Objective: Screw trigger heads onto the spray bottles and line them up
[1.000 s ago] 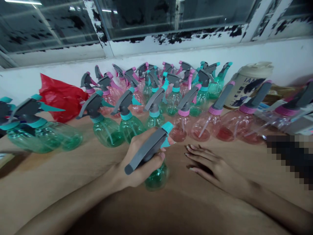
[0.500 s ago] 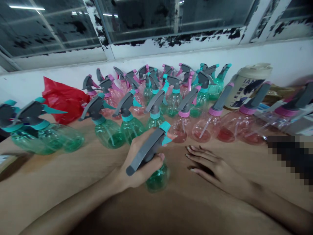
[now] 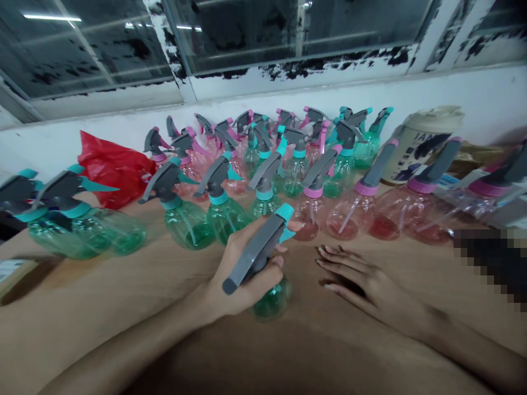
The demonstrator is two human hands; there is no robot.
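My left hand (image 3: 242, 274) is closed around the neck of a green spray bottle (image 3: 272, 299) with a grey and turquoise trigger head. Its fingers partly hide the bottle's upper body. The bottle stands at the front of the wooden table (image 3: 164, 307). To its right my right hand (image 3: 362, 280) rests palm down on the tabletop, fingers stretched out, holding nothing. Just beyond the held bottle are more green spray bottles (image 3: 189, 225) and pink spray bottles (image 3: 343, 219) in a row.
Several more spray bottles, such as a green one (image 3: 296, 170), crowd toward the white wall (image 3: 123, 115). A red plastic bag (image 3: 111, 170) lies at left. At back right stands a large cream cup (image 3: 424, 142). A flat box (image 3: 16, 277) sits at the left edge.
The whole view has shifted slightly, with things appearing a little further right. My left hand keeps its grip on the green spray bottle; my right hand stays flat.
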